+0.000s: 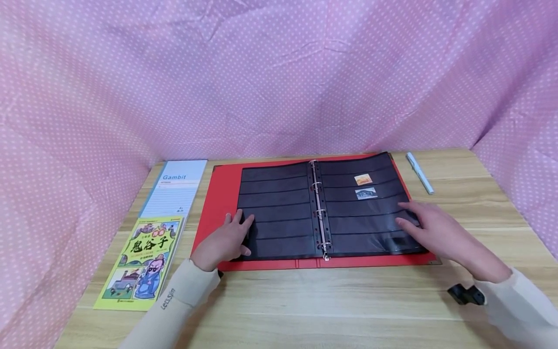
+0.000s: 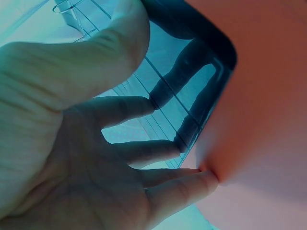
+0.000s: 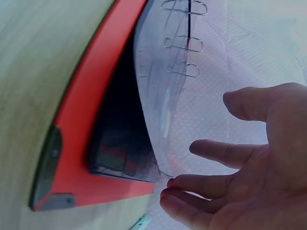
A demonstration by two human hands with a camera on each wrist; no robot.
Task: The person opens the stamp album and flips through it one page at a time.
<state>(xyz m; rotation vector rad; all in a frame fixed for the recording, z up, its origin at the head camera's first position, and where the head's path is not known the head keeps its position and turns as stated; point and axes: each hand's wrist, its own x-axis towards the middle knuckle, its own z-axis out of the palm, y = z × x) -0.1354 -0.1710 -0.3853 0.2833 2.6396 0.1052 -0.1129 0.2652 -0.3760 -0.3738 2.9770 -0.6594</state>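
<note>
A red ring binder stamp album lies spread on the table, with black pocket pages on both sides of its metal rings. Two small stamps, an orange one and a bluish-grey one, sit in the right page. My left hand rests at the lower left corner of the left page, fingers spread, fingertips touching the page and red cover in the left wrist view. My right hand is at the right page's outer edge; in the right wrist view its extended fingertips meet the raised page edge.
A white-and-blue Gambit notebook lies left of the album, partly under a yellow-green comic-style book. Beyond the album's right side lies a light blue pen. A pink dotted cloth hangs behind the wooden table.
</note>
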